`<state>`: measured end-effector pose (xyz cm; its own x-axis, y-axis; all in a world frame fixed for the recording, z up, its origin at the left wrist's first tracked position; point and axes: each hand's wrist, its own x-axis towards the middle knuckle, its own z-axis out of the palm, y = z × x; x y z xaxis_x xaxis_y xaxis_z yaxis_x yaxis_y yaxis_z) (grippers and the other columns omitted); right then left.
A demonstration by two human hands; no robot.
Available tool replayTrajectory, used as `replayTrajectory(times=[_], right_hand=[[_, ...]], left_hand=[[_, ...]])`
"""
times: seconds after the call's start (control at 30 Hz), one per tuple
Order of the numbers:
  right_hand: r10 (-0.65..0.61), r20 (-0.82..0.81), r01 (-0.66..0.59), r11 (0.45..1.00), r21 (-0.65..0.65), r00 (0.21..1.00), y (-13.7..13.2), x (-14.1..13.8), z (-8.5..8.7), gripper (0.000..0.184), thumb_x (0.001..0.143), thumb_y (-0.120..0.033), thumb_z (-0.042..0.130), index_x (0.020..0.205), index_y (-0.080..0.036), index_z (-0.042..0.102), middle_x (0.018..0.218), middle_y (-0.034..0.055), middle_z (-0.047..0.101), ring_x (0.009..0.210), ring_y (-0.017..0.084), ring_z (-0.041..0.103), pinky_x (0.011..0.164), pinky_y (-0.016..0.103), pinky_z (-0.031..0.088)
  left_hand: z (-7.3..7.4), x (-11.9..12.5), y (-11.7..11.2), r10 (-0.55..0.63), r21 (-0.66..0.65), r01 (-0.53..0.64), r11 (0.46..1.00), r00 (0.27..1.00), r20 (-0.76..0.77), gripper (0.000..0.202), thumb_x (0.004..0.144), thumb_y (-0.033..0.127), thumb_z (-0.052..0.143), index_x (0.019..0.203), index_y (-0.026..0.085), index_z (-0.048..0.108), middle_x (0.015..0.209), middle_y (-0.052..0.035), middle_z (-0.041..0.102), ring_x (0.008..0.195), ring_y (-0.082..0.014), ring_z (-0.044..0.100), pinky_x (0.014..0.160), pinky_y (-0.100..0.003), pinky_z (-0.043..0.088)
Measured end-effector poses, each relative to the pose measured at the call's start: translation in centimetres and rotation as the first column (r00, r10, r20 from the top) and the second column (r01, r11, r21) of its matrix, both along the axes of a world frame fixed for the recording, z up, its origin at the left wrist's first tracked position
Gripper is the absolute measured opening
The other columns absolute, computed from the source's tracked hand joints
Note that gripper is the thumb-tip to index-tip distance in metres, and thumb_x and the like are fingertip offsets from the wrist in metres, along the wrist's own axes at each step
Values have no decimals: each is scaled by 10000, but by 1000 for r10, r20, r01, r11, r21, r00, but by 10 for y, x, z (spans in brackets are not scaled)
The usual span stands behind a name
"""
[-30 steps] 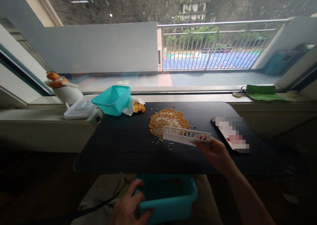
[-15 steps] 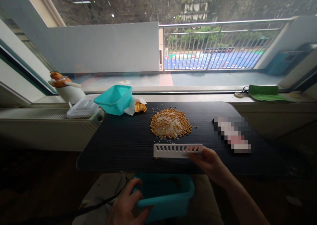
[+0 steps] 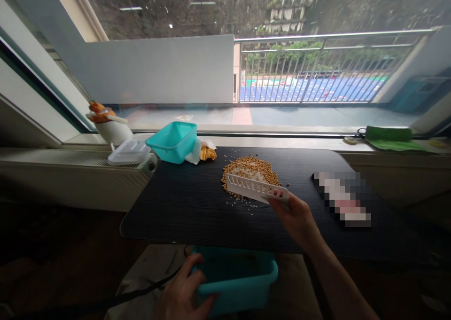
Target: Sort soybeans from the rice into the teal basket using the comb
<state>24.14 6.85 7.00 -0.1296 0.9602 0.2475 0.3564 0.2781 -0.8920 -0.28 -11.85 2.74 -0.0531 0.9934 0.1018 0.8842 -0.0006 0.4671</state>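
A pile of yellow beans mixed with white grains (image 3: 251, 169) lies on a black ribbed mat (image 3: 197, 212). My right hand (image 3: 298, 219) is closed on one end of a white slotted strip (image 3: 255, 188), which is held tilted at the near edge of the pile. A few grains lie scattered just in front of it. Below the table's front edge my left hand (image 3: 183, 294) grips the left rim of a teal bin (image 3: 236, 275).
A second teal bin (image 3: 172, 141) sits tilted at the mat's back left, beside a clear lid (image 3: 128, 151), a white cup (image 3: 112, 129) and a wrapper with something orange (image 3: 204, 152). A blurred flat item (image 3: 341, 195) lies right. Green cloth (image 3: 391, 136) rests on the sill.
My right hand drew the slotted strip back toward the table's front edge, then moved it forward again to the near side of the pile. My left hand stayed on the lower bin.
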Motion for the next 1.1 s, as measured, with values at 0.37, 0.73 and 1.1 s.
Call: replayTrajectory(times=[0.37, 0.73, 1.1], right_hand=[[16, 61, -17, 1000, 20, 998, -3, 5, 1, 166, 834, -303, 603, 878, -180, 706, 749, 18, 699, 709, 200, 634, 675, 314, 496], [92, -103, -99, 993, -63, 990, -11, 9, -11, 114, 837, -281, 623, 856, -200, 702, 791, 17, 693, 773, 200, 627, 715, 306, 494], [219, -159, -237, 966, -103, 963, -17, -20, -19, 189, 863, -332, 625, 884, -178, 733, 838, 40, 738, 802, 221, 662, 752, 323, 526]], left_hand=[[-4, -2, 2, -17, 36, 17, 999, 1000, -5, 110, 728, 208, 715, 699, 233, 611, 1172, -38, 662, 829, -189, 743, 680, -222, 577], [2, -1, 1, 9, -11, -8, 1000, 1000, 17, 118, 739, 170, 688, 683, 231, 604, 1174, -23, 660, 857, -182, 737, 698, -224, 570], [3, -16, 2, 50, 47, -49, 998, 999, -19, 81, 717, 177, 686, 688, 228, 631, 1150, -62, 682, 855, -208, 746, 697, -261, 596]])
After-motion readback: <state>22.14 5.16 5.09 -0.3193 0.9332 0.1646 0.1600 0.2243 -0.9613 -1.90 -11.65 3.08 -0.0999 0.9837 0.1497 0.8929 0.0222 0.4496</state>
